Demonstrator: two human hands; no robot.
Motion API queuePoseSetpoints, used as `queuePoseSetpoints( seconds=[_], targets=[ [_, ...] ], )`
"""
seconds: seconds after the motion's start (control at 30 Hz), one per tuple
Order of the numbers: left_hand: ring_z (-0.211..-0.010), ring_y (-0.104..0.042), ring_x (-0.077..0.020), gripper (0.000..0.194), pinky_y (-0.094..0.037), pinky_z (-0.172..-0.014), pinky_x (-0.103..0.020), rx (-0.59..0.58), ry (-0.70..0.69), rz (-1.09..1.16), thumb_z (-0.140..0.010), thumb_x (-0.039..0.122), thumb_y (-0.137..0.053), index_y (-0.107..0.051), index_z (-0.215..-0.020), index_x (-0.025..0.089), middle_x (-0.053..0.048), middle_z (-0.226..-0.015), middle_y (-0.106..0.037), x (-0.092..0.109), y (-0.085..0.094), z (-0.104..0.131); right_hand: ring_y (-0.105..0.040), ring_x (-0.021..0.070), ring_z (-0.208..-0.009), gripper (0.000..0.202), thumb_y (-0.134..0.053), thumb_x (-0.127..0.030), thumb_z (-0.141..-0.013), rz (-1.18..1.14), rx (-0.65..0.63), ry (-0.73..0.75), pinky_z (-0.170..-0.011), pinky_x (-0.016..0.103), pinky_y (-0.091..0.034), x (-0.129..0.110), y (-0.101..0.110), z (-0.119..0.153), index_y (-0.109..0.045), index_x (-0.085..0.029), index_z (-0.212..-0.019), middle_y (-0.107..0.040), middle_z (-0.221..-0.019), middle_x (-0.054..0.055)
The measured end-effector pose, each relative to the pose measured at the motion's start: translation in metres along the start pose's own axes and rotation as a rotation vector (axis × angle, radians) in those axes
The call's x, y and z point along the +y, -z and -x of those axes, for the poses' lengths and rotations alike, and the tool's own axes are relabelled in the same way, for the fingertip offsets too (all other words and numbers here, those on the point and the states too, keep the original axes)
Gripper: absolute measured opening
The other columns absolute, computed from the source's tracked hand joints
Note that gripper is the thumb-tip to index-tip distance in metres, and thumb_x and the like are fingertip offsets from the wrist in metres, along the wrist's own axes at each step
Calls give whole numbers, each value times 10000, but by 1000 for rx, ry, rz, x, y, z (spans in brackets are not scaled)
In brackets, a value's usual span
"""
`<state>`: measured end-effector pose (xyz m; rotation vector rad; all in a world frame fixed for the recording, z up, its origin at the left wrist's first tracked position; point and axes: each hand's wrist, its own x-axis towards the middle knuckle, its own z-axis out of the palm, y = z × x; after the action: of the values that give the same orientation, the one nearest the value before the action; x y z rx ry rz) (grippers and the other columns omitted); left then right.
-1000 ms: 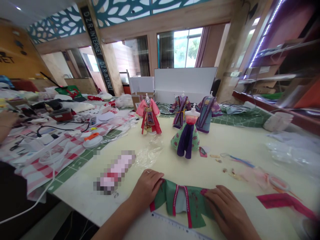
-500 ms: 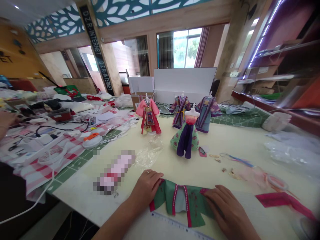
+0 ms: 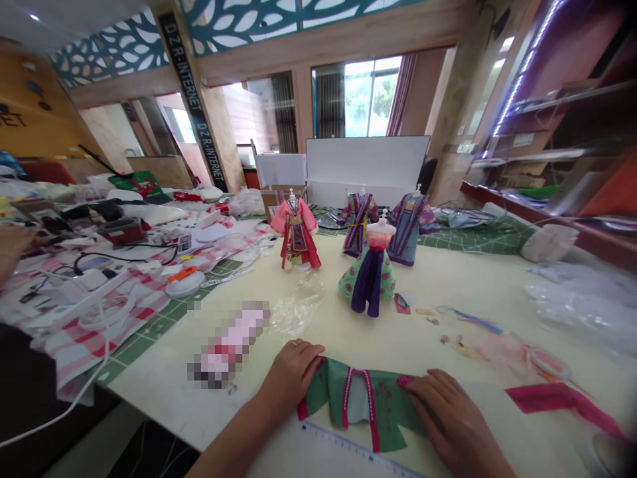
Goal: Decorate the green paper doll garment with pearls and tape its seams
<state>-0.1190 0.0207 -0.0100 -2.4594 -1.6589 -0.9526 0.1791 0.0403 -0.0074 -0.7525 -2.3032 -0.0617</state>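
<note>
A small green doll jacket with dark pink trim and white-beaded front edges lies spread on the pale tabletop. My left hand is closed on its left sleeve end. At the other sleeve, my right hand grips the cloth, its fingertips partly hidden behind the hand. Just below the jacket lies a clear ruler, reaching to the bottom edge of the view. Beyond my hands stands a small dress form in a green flowered skirt with a dark purple front panel.
Dressed doll forms stand farther back, one in a pink robe, two in purple robes. A dark pink strip lies at right. Crumpled clear plastic and a blurred pink item lie left. Another person's hand shows at far left.
My hands and the jacket stay almost exactly where they were. The whole view has shifted very slightly.
</note>
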Motion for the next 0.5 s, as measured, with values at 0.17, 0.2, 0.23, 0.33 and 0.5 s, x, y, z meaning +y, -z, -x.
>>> queuePoseSetpoints(
  seconds=[0.17,0.2,0.23,0.33,0.5],
  targets=[
    [-791,-596,-216,211,-509,-738,-387,12,4,5,-889,113,-441,-620,-992,159,-68,-857,-673,0,0,0,-554,178,-796,144,-415,-154,-942,8,8,-8,-881,375,-370,0,0,0,-551,-164,-990,-618,-862,37],
    [-790,-597,-216,211,-510,-736,-385,13,4,5,-890,115,-440,-620,-991,159,-68,-857,-673,0,0,0,-556,178,-794,144,-416,-154,-942,9,10,-9,-877,375,-375,0,0,0,-550,-164,-992,-617,-860,38],
    [-791,-598,-216,212,-511,-734,-383,14,4,5,-891,116,-439,-621,-990,159,-69,-858,-674,0,0,0,-557,178,-792,145,-415,-154,-942,10,12,-10,-873,376,-380,1,0,-1,-549,-165,-996,-618,-858,38],
    [-789,-602,-215,214,-513,-729,-378,14,3,5,-892,117,-436,-622,-987,162,-68,-853,-674,0,0,0,-562,180,-790,146,-412,-158,-943,11,13,-13,-862,379,-393,1,0,-1,-547,-174,-998,-621,-853,35],
    [-776,-598,-214,211,-514,-717,-381,13,-7,9,-896,129,-431,-622,-980,161,-67,-839,-672,-1,-1,-1,-572,182,-780,144,-411,-170,-944,18,3,-31,-836,379,-414,2,2,-1,-547,-185,-992,-626,-854,30]
  ],
)
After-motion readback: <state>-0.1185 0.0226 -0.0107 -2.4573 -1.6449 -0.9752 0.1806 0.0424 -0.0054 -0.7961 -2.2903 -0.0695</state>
